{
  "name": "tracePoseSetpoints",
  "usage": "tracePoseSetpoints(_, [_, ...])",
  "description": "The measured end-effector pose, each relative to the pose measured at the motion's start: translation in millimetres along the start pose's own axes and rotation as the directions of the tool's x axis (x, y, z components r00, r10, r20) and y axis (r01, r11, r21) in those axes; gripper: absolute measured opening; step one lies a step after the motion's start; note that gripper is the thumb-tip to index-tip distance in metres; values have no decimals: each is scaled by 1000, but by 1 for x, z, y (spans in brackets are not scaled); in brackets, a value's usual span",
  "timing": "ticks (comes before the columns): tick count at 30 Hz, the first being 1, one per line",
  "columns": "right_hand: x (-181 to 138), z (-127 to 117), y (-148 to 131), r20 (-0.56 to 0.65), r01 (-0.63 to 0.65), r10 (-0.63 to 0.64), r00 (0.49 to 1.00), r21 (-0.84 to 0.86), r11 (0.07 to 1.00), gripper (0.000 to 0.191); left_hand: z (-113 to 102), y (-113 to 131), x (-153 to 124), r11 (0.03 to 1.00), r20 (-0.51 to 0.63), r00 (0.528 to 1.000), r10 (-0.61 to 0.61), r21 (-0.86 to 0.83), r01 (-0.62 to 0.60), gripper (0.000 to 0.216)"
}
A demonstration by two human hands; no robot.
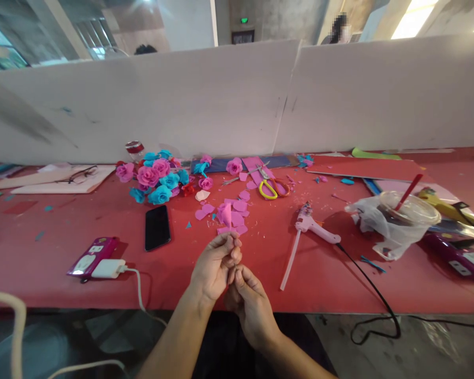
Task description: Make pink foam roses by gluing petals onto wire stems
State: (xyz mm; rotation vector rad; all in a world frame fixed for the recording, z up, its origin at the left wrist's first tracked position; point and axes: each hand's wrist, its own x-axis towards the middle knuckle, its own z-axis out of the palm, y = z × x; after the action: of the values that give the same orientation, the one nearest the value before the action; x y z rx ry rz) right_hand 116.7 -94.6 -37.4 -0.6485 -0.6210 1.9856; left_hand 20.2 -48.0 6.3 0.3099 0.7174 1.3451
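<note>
Both my hands meet over the front edge of the red table (63, 231). My left hand (215, 266) pinches a small pink paper petal (226, 215) that stands up from its fingertips. My right hand (249, 297) is closed just below it, its fingertips pressed against the base of the same piece. Loose pink paper petals (237, 208) lie on the table right behind the hands. A pink glue gun (314, 225) with a clear glue stick (290, 260) lies to the right of my hands.
A bunch of pink and blue paper roses (156, 176) sits at the back left, with a black phone (157, 227) in front. Yellow-handled scissors (267, 185), a plastic cup in a bag (398, 218), a pink power strip (92, 256) and white partition boards (221, 100) surround the area.
</note>
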Motion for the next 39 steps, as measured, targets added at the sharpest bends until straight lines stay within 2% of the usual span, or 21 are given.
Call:
tracePoseSetpoints(2, [-6, -3, 8, 1, 1, 0, 1000, -159, 987, 39, 1, 4, -4, 996, 1, 998, 69, 49, -69, 15])
tracePoseSetpoints(4, [-14, -7, 16, 52, -12, 36, 998, -405, 914, 39, 1, 11, -8, 986, -21, 991, 136, 99, -133, 15])
tracePoseSetpoints(6, [-25, -11, 23, 140, 38, 74, 987, -664, 747, 35, 0, 17, -12, 975, -72, 982, 172, 158, -159, 17])
tracePoseSetpoints(8, [-34, -16, 25, 245, 149, 118, 962, -839, 523, 31, -2, 22, -15, 967, -131, 973, 191, 197, -164, 19])
tracePoseSetpoints(11, [-41, -19, 12, 307, 266, 157, 939, -935, 234, 28, -2, 26, -17, 960, -162, 964, 211, 222, -172, 20])
tracePoseSetpoints(13, [-41, -18, -8, 282, 271, 95, 955, -956, 116, 26, 1, 29, -16, 955, -151, 961, 231, 226, -194, 19])
tracePoseSetpoints(15, [-37, -14, -33, 246, 245, -5, 969, -967, 68, 34, 6, 30, -15, 956, -124, 964, 235, 210, -206, 19])
tracePoseSetpoints(17, [-32, -10, -57, 220, 231, -134, 966, -970, 74, 40, 11, 29, -15, 966, -90, 977, 193, 192, -173, 20])
tracePoseSetpoints(20, [-24, -6, -83, 178, 245, -334, 926, -955, 169, 38, 14, 21, -17, 978, -64, 996, 54, 203, -40, 19])
tracePoseSetpoints(22, [-20, -9, -92, 142, 259, -425, 894, -938, 232, 24, 11, 14, -18, 972, -63, 997, -33, 231, 47, 18])
tracePoseSetpoints(23, [-18, -12, -95, 121, 258, -464, 877, -935, 244, 16, 8, 11, -19, 965, -63, 996, -62, 250, 76, 18])
tracePoseSetpoints(25, [-17, -21, -101, 65, 216, -519, 852, -948, 235, 20, 3, 7, -19, 953, -62, 995, -84, 288, 99, 18])
tracePoseSetpoints(28, [-18, -39, -114, -37, 75, -530, 847, -979, 188, 24, -3, 6, -17, 940, -82, 994, -79, 327, 101, 23])
tracePoseSetpoints(30, [-18, -54, -127, -39, 17, -573, 818, -996, 93, 28, -4, 5, -15, 934, -105, 993, -56, 347, 89, 26])
tracePoseSetpoints(33, [-12, -76, -149, 87, -66, -682, 726, -979, -195, 26, -2, 3, -15, 927, -144, 990, 13, 372, 42, 25])
tracePoseSetpoints(34, [-9, -84, -155, 116, -125, -685, 719, -948, -292, 28, 0, 3, -15, 926, -166, 985, 36, 376, 29, 25])
tracePoseSetpoints(36, [-3, -97, -165, 109, -254, -678, 727, -874, -413, 34, 3, 3, -16, 922, -221, 972, 83, 388, 9, 26])
tracePoseSetpoints(39, [8, -112, -172, 30, -372, -657, 754, -805, -463, 40, 9, 6, -21, 881, -259, 943, 210, 468, -68, 28])
